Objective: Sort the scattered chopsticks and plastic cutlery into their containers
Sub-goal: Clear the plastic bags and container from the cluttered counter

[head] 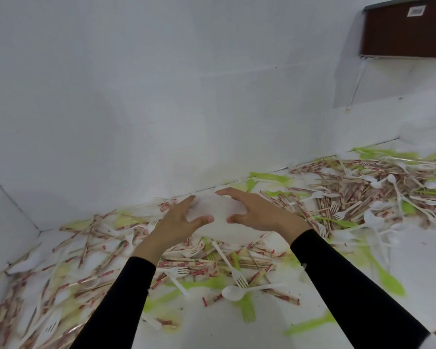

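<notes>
Both hands hold one clear plastic container point(216, 215) above the tabletop point(237, 333), near the wall point(161, 96). The left hand point(176, 222) takes it from 9 o'clock, the right hand point(259, 210) from 3 o'clock. Each grip is curled round the container's edge, thumb on the near side & fingers on the far side. The container is blurred, so I cannot tell what is inside. Under the hands, paper-wrapped chopsticks point(186, 263) lie scattered w/ plastic cutlery. At 6 o'clock from the container lie a white fork point(239, 278), a white spoon point(233, 293) just beside it, and a green fork point(247, 311). At 2 o'clock, well apart, a second container point(420, 133) stands by the wall, w/ a brown box point(403, 28) on the wall above it.
</notes>
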`<state>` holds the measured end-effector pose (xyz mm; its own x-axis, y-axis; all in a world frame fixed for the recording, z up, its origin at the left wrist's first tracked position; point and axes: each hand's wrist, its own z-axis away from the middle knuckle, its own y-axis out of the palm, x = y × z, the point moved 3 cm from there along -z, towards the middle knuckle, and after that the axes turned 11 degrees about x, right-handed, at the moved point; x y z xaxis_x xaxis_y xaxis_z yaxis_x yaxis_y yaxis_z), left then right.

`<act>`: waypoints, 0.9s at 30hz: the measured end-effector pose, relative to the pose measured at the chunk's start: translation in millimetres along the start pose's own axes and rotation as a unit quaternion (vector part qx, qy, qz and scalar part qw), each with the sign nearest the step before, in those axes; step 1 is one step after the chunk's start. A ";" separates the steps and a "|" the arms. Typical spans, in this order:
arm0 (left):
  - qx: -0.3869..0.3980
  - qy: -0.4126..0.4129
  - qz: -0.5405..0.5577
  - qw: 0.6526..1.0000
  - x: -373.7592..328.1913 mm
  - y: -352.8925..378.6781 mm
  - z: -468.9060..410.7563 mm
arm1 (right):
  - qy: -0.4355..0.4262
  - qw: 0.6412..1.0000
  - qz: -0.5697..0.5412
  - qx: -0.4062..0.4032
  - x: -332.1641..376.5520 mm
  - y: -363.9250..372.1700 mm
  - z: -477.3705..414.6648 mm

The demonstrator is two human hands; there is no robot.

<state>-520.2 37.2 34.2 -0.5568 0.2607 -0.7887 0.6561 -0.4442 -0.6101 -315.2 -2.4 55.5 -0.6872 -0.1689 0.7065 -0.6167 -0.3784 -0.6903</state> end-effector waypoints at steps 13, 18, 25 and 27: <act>-0.079 0.021 0.359 0.930 16.9 9.0 11.7 | -0.015 0.872 -0.449 -0.196 -38.7 33.6 8.3; -0.040 0.046 0.388 0.920 15.3 17.8 12.3 | -0.045 0.873 -0.443 -0.200 -39.6 32.7 3.7; -0.043 0.033 0.418 0.907 19.2 26.3 8.8 | -0.055 0.824 -0.481 -0.293 -30.1 22.7 9.4; -0.099 0.036 0.465 0.879 12.1 35.2 9.2 | -0.050 0.787 -0.557 -0.260 -26.0 34.4 3.5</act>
<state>-508.5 16.8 3.9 0.2957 -0.0804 -0.9519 0.8901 -0.3384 0.3051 -317.2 -14.2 13.9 0.4091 -0.0773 0.9092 -0.9067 0.0771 0.4146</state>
